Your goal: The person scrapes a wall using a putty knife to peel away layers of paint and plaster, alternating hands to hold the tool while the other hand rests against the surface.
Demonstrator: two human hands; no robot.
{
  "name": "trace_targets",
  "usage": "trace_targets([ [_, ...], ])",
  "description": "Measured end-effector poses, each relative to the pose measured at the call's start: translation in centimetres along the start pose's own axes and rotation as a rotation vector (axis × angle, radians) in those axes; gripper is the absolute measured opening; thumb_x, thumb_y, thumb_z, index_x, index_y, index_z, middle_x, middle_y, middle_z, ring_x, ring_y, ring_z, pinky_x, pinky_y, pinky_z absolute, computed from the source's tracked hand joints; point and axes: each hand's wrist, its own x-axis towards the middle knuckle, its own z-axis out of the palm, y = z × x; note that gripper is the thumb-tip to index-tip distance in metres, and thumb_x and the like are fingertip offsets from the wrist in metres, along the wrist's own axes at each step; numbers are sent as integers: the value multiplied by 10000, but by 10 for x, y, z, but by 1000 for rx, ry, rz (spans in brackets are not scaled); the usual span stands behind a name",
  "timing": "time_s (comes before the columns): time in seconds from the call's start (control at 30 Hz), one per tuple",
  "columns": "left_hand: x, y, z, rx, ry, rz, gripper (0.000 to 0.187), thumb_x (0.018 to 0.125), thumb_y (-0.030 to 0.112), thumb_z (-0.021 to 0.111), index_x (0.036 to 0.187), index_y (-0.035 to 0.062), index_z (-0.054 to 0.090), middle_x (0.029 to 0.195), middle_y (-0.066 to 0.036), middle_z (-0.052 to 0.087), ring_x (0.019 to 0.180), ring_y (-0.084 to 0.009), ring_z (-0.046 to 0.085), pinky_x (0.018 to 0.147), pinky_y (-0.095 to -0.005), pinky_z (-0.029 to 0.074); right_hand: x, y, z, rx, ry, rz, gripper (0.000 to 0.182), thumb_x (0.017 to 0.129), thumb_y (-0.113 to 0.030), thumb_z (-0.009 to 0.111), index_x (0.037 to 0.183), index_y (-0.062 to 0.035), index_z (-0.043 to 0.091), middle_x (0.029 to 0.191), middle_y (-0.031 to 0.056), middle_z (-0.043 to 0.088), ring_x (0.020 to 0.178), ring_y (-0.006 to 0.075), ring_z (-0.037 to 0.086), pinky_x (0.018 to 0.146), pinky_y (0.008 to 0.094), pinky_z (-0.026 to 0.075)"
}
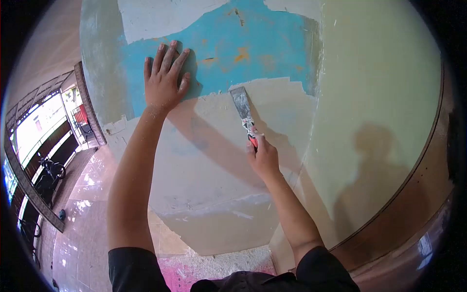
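Observation:
My right hand (pixel 265 158) is wrapped around the red-and-white handle of a putty knife (pixel 240 103). The knife's flat, smeared metal blade points up and touches the wall at the ragged lower edge of the turquoise paint (pixel 272 44). Above and to the left, my left hand (pixel 166 80) lies against the turquoise area with its fingers spread, dusty and holding nothing. Below the blade spreads a pale layer of old coating (pixel 219 160), rough-edged and crumbly along the top. Orange-brown spots and a few small cracks mark the turquoise surface.
A pale green wall (pixel 379 73) adjoins on the right, with a brown baseboard (pixel 413 194) along it. White flakes (pixel 228 263) litter a pink sheet on the floor below. At left, beyond an opening, a motorcycle (pixel 48 170) stands beside the shiny tiled floor (pixel 87 209).

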Motion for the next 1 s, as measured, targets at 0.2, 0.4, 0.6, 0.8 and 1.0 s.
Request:
trace_targets([
  [0.2, -1, -1, 1, 2, 3, 18, 649, 929, 337, 580, 1554, 333, 405, 1672, -7, 289, 1556, -287, 216, 1245, -594, 139, -6, 4, -1, 19, 10, -13, 478, 962, -218, 618, 1406, -76, 512, 1092, 208, 708, 926, 401, 699, 778, 487, 571],
  [0.4, 0, -4, 2, 4, -11, 22, 628, 942, 353, 566, 1551, 329, 414, 1673, -12, 287, 1558, -288, 211, 1245, -598, 128, -16, 11, 9, -6, 15, 1, 485, 953, -204, 636, 1402, -72, 510, 1083, 220, 701, 908, 408, 694, 770, 492, 566],
  [0.6, -1, -5, 2, 24, 3, 38, 589, 981, 447, 504, 1549, 318, 421, 1669, -24, 296, 1556, -306, 209, 1244, -600, 119, -34, 17, 4, 321, 193, 41, 450, 973, -220, 613, 1363, -27, 499, 1152, 241, 675, 1014, 392, 689, 896, 450, 538],
  [0.8, 0, -2, 0, 22, -27, 20, 595, 984, 475, 499, 1553, 322, 412, 1677, -28, 275, 1560, -310, 188, 1246, -597, 101, -12, 25, -9, 398, 278, 85, 482, 1007, -220, 563, 1397, 21, 412, 1239, 277, 603, 1094, 401, 646, 955, 454, 502],
  [1.0, 1, -8, -1, -13, -54, 6, 687, 976, 473, 513, 1596, 243, 326, 1692, -31, 229, 1572, -308, 140, 1240, -617, 49, 41, 5, -43, 434, 207, 88, 522, 925, -109, 563, 1414, 0, 416, 1233, 244, 604, 1070, 380, 640, 942, 444, 500],
])
